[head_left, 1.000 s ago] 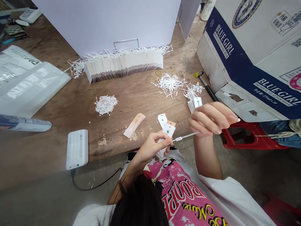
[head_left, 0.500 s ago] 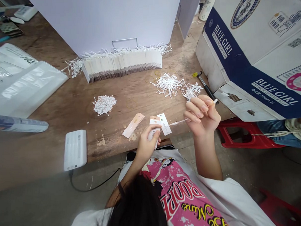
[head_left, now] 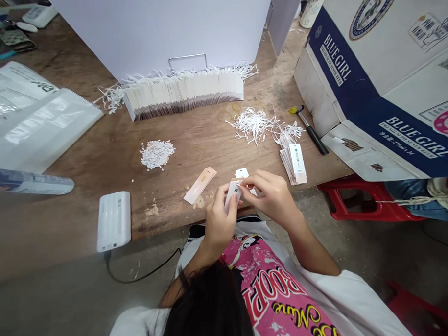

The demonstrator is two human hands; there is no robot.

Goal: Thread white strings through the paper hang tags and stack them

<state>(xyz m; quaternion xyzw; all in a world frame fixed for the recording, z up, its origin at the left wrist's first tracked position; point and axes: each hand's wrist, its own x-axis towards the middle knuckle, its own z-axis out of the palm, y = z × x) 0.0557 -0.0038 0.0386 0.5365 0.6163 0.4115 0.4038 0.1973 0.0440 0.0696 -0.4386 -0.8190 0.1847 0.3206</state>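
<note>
My left hand (head_left: 220, 216) is closed around a white hang tag (head_left: 231, 191), held upright over the table's front edge. My right hand (head_left: 272, 198) pinches a thin white string (head_left: 239, 185) at the tag's top corner; my fingers hide most of the string. Just behind, another white tag (head_left: 242, 173) lies partly covered by my right hand. To the left is a small fanned stack of light-brown tags (head_left: 200, 185). Beyond my right hand rests a bundle of white tags (head_left: 293, 164), with loose strings at its upper end.
A pile of white strings (head_left: 255, 124) lies near a small hammer (head_left: 311, 130) and a beer carton (head_left: 353, 92). Small white bits (head_left: 157, 154) are heaped at left. A long row of strung tags (head_left: 184, 96) stands at the back. A power bank (head_left: 113, 221) sits at the left edge.
My right hand has come down and left from its raised position, bringing the string in to the tag in my left hand. The tag bundle it was hiding now shows.
</note>
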